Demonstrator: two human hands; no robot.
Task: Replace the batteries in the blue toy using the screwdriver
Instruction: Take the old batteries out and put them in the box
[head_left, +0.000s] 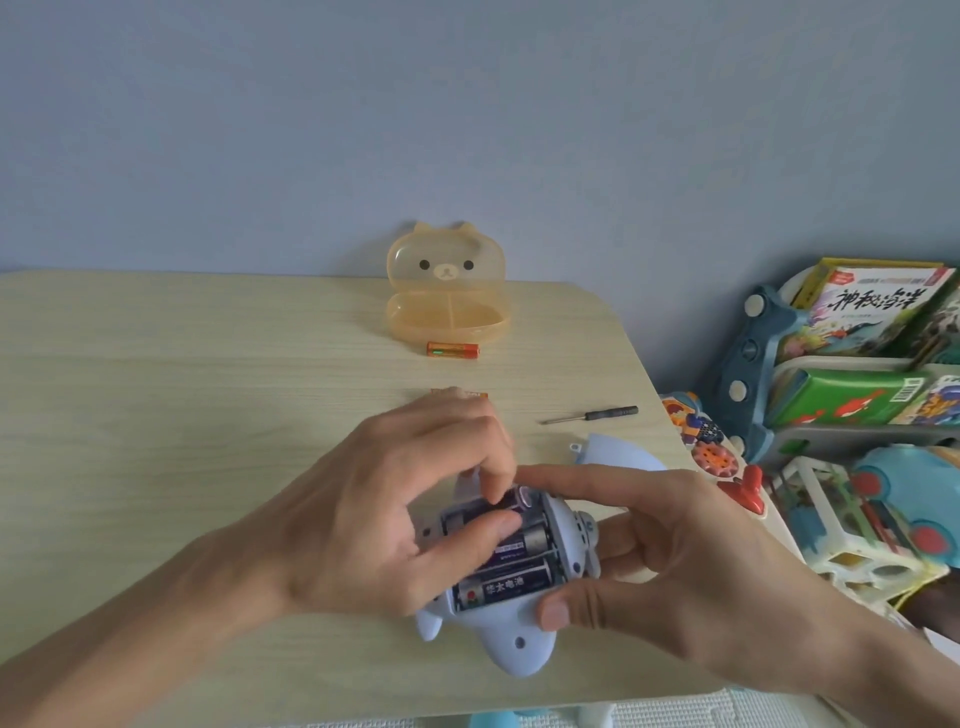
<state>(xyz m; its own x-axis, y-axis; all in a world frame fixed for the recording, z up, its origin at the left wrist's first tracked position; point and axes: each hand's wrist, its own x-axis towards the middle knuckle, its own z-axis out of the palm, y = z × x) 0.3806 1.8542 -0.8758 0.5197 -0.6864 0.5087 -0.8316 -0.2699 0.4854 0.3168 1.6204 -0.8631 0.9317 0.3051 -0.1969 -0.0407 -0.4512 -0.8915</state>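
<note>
Left hand (395, 499) pinches the top battery (511, 500), right hand (691, 566) grips the blue toy (519, 639); a slipping pinch could fling it.

Left hand (395, 499): bare, unadorned.
Right hand (675, 566): bare, thumbnail short.
Left forearm (156, 613): bare, sleeveless.
Right forearm (852, 654): bare, sleeveless.

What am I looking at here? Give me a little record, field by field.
Toy: blue toy on the table, battery bay open, dark batteries inside
Hands: left hand pinches the top battery; right hand grips the toy
Screwdriver: screwdriver lies untouched on the table, beyond the hands
Spare: orange battery lies in front of the open bear box
</note>
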